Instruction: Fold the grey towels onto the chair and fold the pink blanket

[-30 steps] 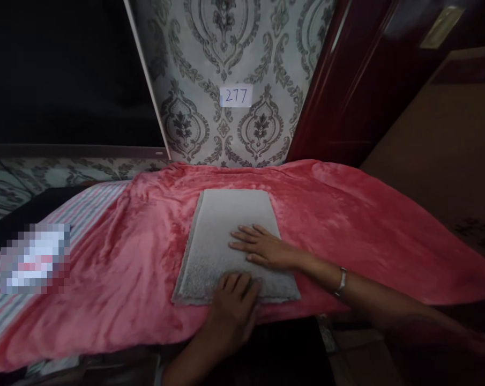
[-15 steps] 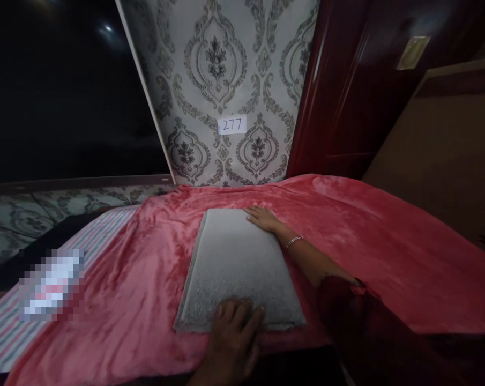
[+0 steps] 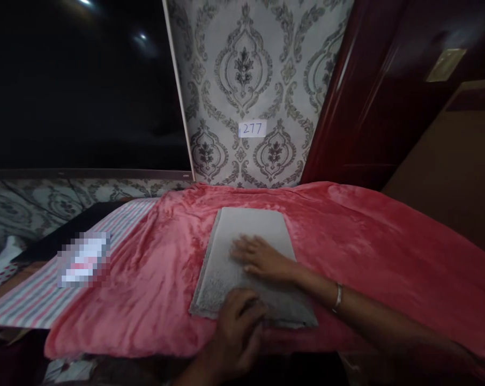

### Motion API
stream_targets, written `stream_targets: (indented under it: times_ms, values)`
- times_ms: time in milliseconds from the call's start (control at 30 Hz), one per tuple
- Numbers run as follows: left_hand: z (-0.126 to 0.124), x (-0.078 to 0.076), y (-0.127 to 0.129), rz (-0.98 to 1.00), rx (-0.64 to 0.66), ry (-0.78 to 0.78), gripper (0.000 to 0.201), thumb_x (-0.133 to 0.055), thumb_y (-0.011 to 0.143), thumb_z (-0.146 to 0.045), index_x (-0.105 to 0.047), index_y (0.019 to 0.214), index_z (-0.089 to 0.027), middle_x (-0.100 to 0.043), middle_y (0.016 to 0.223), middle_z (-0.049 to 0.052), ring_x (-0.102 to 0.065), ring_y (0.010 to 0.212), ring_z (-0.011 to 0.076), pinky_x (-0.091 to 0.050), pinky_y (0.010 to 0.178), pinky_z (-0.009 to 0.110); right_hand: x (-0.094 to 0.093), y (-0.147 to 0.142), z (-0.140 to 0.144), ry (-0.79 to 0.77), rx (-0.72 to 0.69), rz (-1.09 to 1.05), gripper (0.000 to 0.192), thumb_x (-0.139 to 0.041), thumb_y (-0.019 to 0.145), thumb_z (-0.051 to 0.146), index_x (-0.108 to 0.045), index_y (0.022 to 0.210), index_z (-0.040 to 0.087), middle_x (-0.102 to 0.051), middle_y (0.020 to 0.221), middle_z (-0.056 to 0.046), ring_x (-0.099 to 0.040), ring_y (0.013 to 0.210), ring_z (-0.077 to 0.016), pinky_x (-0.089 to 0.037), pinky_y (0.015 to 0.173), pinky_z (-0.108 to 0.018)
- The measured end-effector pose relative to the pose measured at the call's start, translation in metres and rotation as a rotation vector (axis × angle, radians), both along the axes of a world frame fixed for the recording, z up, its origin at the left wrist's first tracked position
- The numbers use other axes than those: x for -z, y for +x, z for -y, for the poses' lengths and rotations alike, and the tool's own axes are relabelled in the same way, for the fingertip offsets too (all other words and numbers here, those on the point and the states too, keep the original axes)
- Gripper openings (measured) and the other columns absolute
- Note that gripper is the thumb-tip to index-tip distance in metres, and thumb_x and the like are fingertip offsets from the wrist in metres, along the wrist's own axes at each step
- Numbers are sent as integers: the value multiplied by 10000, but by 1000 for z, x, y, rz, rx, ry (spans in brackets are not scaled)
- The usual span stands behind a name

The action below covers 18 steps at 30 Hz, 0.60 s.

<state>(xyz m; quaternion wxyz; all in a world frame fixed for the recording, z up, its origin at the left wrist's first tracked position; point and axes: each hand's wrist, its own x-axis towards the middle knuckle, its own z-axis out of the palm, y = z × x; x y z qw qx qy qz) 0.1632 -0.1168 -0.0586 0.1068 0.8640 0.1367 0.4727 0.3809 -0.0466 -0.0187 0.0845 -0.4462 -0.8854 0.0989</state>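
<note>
A grey folded towel (image 3: 246,236) lies flat on a pink plush blanket (image 3: 366,252) spread over a table. My right hand (image 3: 262,260) rests palm down on the middle of the towel, fingers spread; a bangle sits on that wrist. My left hand (image 3: 238,329) presses on the towel's near edge, fingers curled over it.
A striped cloth (image 3: 45,295) shows under the blanket at the left. Patterned wallpaper with a paper label "277" (image 3: 252,128) stands behind. A dark screen (image 3: 77,86) is at the back left, a dark red door (image 3: 387,91) at the right.
My right hand has slid back from the towel's far right corner to its middle. My left hand stays on the near edge. The view has shifted slightly.
</note>
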Motion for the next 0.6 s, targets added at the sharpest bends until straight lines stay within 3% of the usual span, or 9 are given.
stream_targets:
  times_ms: [100, 167, 233, 367, 467, 600]
  values:
    - [-30, -31, -6, -70, 60, -79, 428, -424, 951, -149, -581, 1337, -246, -669, 1268, 109, -608, 1208, 227, -512, 1020, 434, 12, -29, 27, -24, -146, -75, 553, -488, 1016, 450, -442, 1539, 274, -399, 1602, -97, -248, 1525, -265, -159, 1234, -559]
    - [-65, -50, -3, -245, 120, -139, 440, -374, 1003, -233, -562, 1400, -260, -650, 1361, 94, -566, 1305, 224, -470, 1099, 450, 16, -38, 34, -20, -178, -113, 535, -528, 998, 404, -495, 1507, 242, -518, 1516, -109, -351, 1476, -261, -186, 1238, -520]
    - [-109, -59, 6, -460, 155, -190, 483, -343, 1032, -348, -495, 1481, -257, -558, 1494, 92, -475, 1415, 230, -414, 1159, 477, 15, -40, 36, -9, -201, -138, 551, -530, 999, 416, -476, 1521, 249, -511, 1522, -104, -335, 1485, -264, -156, 1245, -518]
    - [-193, -50, 31, -891, 98, -257, 580, -364, 1021, -496, -400, 1548, -255, -347, 1633, 105, -266, 1534, 290, -176, 1235, 605, 7, -37, 33, -69, -224, -129, 604, -451, 1028, 495, -325, 1592, 317, -248, 1670, -53, -129, 1558, -259, -41, 1248, -561]
    - [-237, -38, 48, -940, -2, -215, 617, -395, 1003, -541, -356, 1565, -290, -242, 1671, 99, -175, 1559, 295, -102, 1235, 612, 3, -36, 34, -130, -212, -115, 606, -421, 1032, 520, -288, 1600, 352, -161, 1689, -19, -83, 1565, -248, -41, 1247, -563]
    - [-272, -30, 62, -940, -142, -230, 678, -372, 984, -607, -324, 1576, -281, -220, 1679, 110, -179, 1559, 283, -104, 1242, 563, 2, -36, 35, -141, -206, -127, 610, -431, 1032, 510, -275, 1603, 361, -163, 1687, -13, -75, 1565, -240, -31, 1251, -556]
